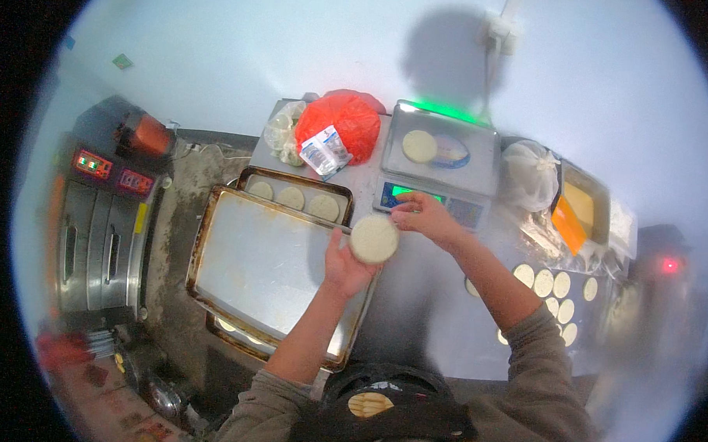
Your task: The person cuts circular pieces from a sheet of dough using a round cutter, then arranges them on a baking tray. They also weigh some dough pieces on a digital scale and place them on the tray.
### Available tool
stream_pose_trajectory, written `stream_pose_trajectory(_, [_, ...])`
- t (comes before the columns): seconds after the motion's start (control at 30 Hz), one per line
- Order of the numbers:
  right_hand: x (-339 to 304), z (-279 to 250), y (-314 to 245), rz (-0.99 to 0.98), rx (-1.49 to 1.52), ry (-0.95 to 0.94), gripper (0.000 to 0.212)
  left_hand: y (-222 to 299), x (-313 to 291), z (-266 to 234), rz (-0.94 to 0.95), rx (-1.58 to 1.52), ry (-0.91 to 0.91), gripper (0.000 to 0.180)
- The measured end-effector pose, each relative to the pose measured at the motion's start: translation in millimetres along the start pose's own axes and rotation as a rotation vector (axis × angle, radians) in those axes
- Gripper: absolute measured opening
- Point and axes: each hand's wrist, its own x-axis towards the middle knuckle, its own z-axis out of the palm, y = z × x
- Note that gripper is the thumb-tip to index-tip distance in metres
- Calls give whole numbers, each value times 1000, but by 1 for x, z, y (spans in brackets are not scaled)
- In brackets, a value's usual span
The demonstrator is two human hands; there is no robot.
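A pale round flat dough disc rests on the palm and fingers of my left hand, above the right edge of the empty baking tray. Close to the disc's upper right edge is my right hand, its fingers bent and apart; whether a fingertip touches the disc is unclear. Just beyond that hand stands a digital scale with a lit green display. On its metal plate lie another dough disc and a round blue-and-white item.
Under the tray sits a second tray with several discs. More discs lie at the table's right. At the back are a red plastic bag, a white packet, a tied white bag and a rectangular container. An oven stands left.
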Motion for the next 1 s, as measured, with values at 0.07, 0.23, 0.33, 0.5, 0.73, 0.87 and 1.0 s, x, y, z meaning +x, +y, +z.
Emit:
stream_pose_trajectory(0.07, [34,-18,-6,-110,-414,286,64,-3,-6,-5,42,47,152,64])
stream_pose_trajectory(0.23, [142,-110,-19,-210,-1152,890,75,7,-28,-62,161,235,364,55])
stream_pose_trajectory(0.33, [185,-138,-27,103,-1167,709,83,18,-30,-96,154,396,374,51])
stream_pose_trajectory(0.5, [194,-145,-25,111,-1289,663,84,18,-8,-113,150,562,491,44])
stream_pose_trajectory(0.73, [151,-120,-28,-161,-838,801,57,3,0,-103,466,1086,643,59])
stream_pose_trajectory(0.87, [75,-77,-25,-298,-408,615,46,-11,-28,-86,571,1431,774,64])
stream_pose_trajectory(1.0, [-19,10,19,-164,-433,413,56,-31,-62,-59,425,816,399,62])
